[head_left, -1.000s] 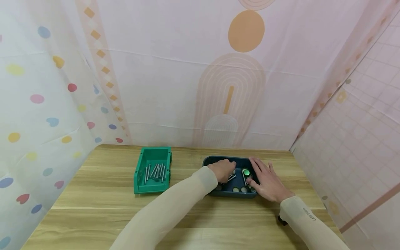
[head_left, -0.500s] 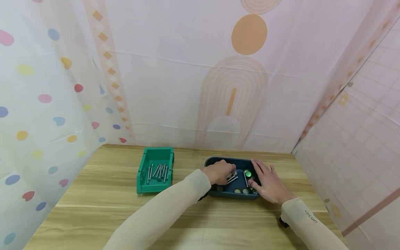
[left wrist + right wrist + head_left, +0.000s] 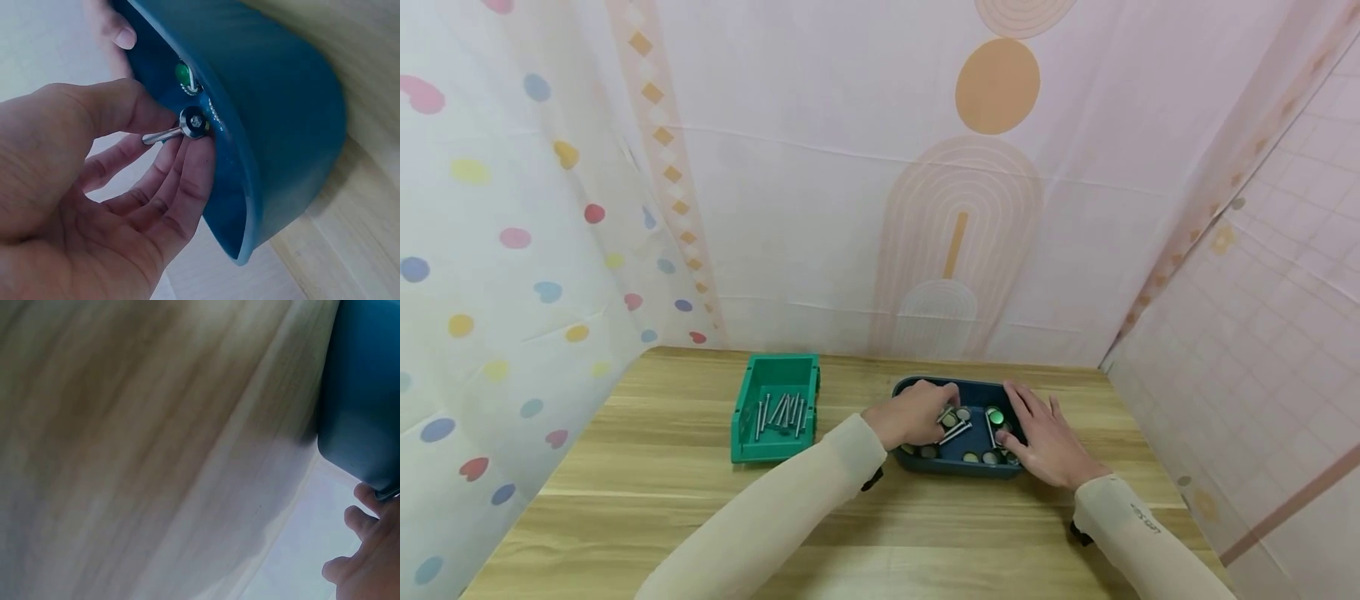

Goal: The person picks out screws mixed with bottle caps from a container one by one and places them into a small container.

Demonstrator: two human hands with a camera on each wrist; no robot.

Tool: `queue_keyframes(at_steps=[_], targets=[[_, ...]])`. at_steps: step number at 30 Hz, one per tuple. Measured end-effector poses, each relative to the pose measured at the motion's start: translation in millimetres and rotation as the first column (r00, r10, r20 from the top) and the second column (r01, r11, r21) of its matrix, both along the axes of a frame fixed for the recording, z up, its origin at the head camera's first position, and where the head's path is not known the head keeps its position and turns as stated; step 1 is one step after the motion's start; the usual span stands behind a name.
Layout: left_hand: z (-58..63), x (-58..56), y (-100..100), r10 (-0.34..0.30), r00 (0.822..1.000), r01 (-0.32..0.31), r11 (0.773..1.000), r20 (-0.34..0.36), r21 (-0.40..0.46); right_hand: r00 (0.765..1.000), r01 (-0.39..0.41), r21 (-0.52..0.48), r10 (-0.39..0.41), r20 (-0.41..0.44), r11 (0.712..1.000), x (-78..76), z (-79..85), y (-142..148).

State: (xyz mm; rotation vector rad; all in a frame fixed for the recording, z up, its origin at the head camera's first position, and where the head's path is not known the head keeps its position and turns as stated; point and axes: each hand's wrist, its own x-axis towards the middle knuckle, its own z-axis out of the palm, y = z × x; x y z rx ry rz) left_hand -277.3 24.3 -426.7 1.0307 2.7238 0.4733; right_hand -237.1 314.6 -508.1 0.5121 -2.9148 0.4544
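In the head view, a dark blue tray [image 3: 951, 469] holds several round bottle caps [image 3: 972, 457] and loose bolts [image 3: 957, 432]. My left hand [image 3: 917, 414] is over its left part. Seen from the left wrist, the left thumb and fingertips pinch a metal bolt [image 3: 164, 135] beside the tray wall, its round socketed head facing the camera. A green cap [image 3: 182, 74] shows deeper inside. My right hand [image 3: 1045, 437] rests on the tray's right end, fingers extended along the rim and thumb inside. The right wrist view catches part of that hand at the tray corner [image 3: 356, 450].
A green bin [image 3: 769, 454] with several long bolts [image 3: 786, 411] stands to the left on the wooden table [image 3: 910, 542]. Patterned cloth [image 3: 820, 208] hangs behind the table and along both sides.
My left hand has drawn back leftward within the tray, uncovering more bolts and caps. The right hand keeps its place on the tray's right end. The head view has shifted slightly.
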Motion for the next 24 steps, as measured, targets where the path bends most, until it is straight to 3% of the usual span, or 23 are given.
queue_keyframes(at_steps=[6, 10, 17, 24], targets=[[-8.3, 1.5, -11, -0.012, 1.0, 0.015, 0.993, -0.022, 0.118, 1.0, 0.007, 0.006, -0.007, 0.006, 1.0, 1.3, 0.0, 2], [-7.5, 2.3, -20, -0.009, 1.0, 0.014, 0.978, -0.024, 0.207, 1.0, 0.01, 0.008, -0.01, 0.004, 1.0, 0.9, 0.7, 2], [-4.1, 5.7, -39, 0.054, 0.998, -0.064, 0.953, 0.044, 0.295, 1.0, 0.011, 0.028, -0.011, 0.005, 1.0, 1.5, 1.3, 0], [-2.9, 8.7, -58, 0.115, 0.992, -0.127, 0.935, 0.056, 0.331, 1.0, 0.014, 0.018, -0.014, 0.019, 1.0, 3.9, 3.4, -2]])
